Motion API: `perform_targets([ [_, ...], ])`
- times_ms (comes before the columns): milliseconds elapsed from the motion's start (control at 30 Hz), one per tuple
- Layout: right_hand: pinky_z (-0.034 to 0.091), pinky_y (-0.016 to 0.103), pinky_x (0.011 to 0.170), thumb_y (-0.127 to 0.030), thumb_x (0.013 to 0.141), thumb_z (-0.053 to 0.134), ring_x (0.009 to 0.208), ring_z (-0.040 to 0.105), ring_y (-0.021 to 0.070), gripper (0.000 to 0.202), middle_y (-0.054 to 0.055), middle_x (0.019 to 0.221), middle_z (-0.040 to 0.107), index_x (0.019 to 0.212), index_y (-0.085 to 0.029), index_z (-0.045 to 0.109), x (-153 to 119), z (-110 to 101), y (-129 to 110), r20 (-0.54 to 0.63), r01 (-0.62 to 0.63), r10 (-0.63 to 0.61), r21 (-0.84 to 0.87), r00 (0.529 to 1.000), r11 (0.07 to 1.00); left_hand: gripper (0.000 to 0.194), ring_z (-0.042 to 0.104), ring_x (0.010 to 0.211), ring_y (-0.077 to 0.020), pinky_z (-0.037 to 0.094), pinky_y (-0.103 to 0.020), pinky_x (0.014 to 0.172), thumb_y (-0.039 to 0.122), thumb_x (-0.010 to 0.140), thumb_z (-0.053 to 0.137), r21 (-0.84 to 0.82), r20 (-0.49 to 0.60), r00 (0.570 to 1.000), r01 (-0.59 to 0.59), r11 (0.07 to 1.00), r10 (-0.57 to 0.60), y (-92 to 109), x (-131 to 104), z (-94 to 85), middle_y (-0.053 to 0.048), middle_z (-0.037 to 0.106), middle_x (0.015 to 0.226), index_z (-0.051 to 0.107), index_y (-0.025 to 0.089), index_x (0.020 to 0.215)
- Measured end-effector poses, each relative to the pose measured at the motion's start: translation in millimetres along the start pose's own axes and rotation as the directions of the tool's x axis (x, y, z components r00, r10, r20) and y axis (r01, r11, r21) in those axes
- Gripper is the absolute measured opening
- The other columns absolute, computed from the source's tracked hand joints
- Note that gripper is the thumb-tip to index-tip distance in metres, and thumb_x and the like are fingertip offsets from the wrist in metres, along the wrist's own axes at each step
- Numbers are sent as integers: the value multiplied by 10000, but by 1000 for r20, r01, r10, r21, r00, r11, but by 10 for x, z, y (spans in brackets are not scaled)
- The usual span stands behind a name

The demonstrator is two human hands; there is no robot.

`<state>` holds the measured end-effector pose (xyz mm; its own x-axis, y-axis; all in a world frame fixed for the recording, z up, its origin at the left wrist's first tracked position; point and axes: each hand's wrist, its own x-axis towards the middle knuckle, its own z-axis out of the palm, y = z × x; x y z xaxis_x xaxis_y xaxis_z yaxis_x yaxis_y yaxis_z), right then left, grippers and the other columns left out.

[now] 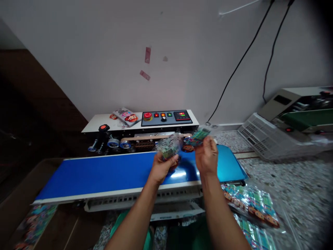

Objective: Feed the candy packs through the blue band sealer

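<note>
Over the blue conveyor belt (104, 175) of a bag-sealing machine (88, 125), both of my hands are raised. My left hand (161, 169) grips a clear plastic packet (168, 147) with green and dark printing inside, thumb across its front. To the right, my right hand (207, 156) pinches another clear packet (199, 136) with green and blue contents, tilted up to the right. The two packets are apart, in front of the sealing band (145, 138). What exactly lies inside the packets is too blurred to make out.
A control panel (166, 118) with lit buttons and a red stop knob tops the machine, beside a printed booklet (127, 116). More packets (252, 203) lie at lower right. A cardboard box (70, 227) stands lower left. A white crate (262, 139) and second machine (299, 104) are right.
</note>
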<state>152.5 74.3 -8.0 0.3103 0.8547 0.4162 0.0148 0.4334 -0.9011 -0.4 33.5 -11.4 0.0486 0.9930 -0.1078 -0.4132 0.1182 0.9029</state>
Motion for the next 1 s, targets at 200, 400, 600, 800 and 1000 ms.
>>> perform_targets([
  [200,396,289,593,-512,832,459,610,538,178,401,30,645,604,828,-163,659,141,-612,111,-160,-155,71,-605,985,781,432,689,695,-180,568,-360,693,314,611,793,57,-29,999,25,998,-23,61,-26,-47,-7,713,830,584,206,974],
  [400,357,318,620,-385,856,415,713,591,246,367,137,787,685,887,-137,684,140,-698,254,-126,-182,149,-869,981,460,419,688,668,-176,573,-362,684,305,601,796,34,-37,999,24,999,-23,107,-48,-11,5,703,782,589,192,947],
  [600,393,349,672,-372,879,403,771,614,269,366,150,811,689,949,-141,678,122,-433,271,-49,-150,233,-885,971,442,407,680,693,-167,571,-342,699,298,611,793,72,-21,999,36,997,-34,84,-70,28,-15,701,823,601,174,947],
  [800,426,379,914,-458,879,455,1065,568,234,415,104,1137,643,1130,-180,632,-55,-152,16,230,-51,166,-437,959,898,450,672,723,-172,569,-337,688,290,631,783,37,20,1000,17,999,-18,43,-67,51,-35,691,902,583,172,1017],
  [1000,446,359,948,-405,824,585,1027,611,202,301,13,1094,684,1051,-240,693,-196,26,-138,397,-143,152,-52,905,988,498,667,667,-161,555,-320,655,287,631,782,12,26,999,38,999,-38,11,-66,52,-29,690,890,554,197,1065],
])
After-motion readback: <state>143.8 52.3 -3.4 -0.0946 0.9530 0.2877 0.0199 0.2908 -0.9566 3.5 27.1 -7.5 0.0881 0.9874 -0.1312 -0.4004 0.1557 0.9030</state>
